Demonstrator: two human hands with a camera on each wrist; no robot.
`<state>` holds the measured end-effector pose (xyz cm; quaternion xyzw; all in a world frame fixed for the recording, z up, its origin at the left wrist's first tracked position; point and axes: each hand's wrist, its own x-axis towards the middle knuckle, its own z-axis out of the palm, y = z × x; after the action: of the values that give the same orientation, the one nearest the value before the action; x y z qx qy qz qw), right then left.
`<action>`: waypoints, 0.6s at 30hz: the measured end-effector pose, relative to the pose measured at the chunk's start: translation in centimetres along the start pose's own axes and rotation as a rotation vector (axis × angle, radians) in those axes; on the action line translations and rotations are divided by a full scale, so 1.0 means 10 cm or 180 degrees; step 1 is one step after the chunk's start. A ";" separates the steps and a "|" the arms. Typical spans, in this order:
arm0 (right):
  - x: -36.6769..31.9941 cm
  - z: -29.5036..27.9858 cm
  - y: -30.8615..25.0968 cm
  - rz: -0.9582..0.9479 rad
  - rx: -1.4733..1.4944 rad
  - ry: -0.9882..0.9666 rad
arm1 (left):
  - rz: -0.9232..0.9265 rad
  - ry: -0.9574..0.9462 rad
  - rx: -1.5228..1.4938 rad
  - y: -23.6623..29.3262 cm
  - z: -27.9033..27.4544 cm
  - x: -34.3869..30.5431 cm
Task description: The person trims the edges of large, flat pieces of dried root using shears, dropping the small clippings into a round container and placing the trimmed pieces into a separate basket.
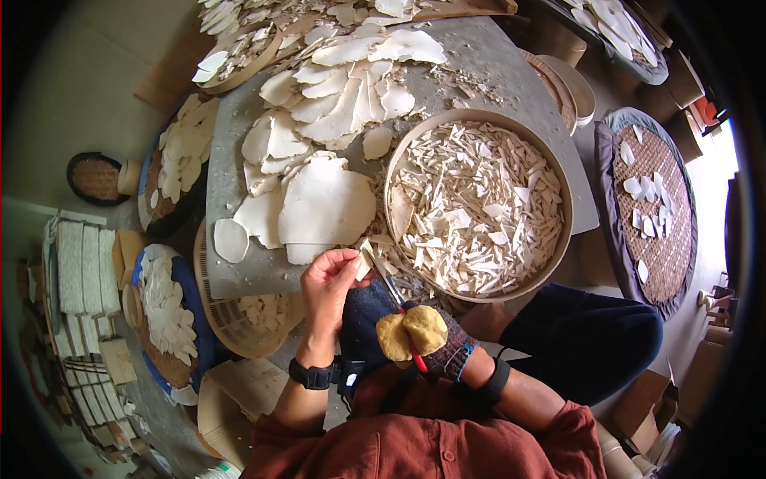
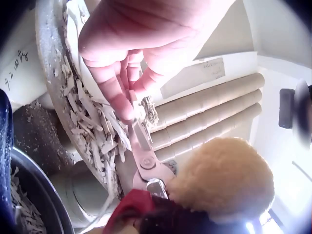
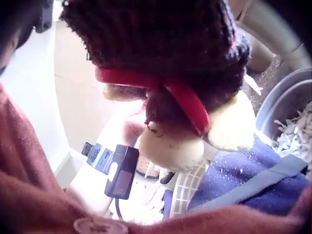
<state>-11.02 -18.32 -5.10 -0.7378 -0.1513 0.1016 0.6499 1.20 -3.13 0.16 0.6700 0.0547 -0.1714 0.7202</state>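
Observation:
My bare left hand (image 1: 325, 287) pinches a small pale flat piece (image 1: 365, 259) between thumb and fingers, at the front edge of the table. Scissors (image 2: 147, 162) point up towards that piece, their blades right at the left fingertips. My right hand (image 1: 451, 351), in a dark knitted glove with yellow spongy pads (image 1: 427, 329), grips the red handles (image 3: 187, 105) of the scissors. Just beyond the hands lie large thin whitish slices (image 1: 325, 199), overlapping on the table. To their right, a round shallow tray (image 1: 569, 219) holds cut pale strips (image 1: 479, 207).
More slices (image 1: 351, 96) are heaped further back on the grey table (image 1: 235, 275). Round woven trays with pieces stand on both sides, one at the right (image 1: 662, 215) and one with blue cloth at the left (image 1: 195, 319). A slotted plastic basket (image 1: 209, 299) sits below the table's left corner.

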 end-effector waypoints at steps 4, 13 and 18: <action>-0.06 -0.16 -0.21 0.0237 -0.0839 -0.0222 | -0.0068 -0.0223 0.0238 0.02 -0.09 0.00; -0.14 0.05 0.03 0.0343 0.0679 -0.0508 | 0.2264 0.2497 0.3330 0.73 -1.54 -0.01; 0.12 -0.11 -0.66 0.0264 -0.0157 -0.0697 | 0.1182 -0.0165 0.1996 0.57 -0.48 0.09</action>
<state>-10.15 -18.21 1.62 -0.7437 -0.1932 0.2046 0.6064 4.65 1.69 4.83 0.8522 -0.1414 -0.0631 0.4997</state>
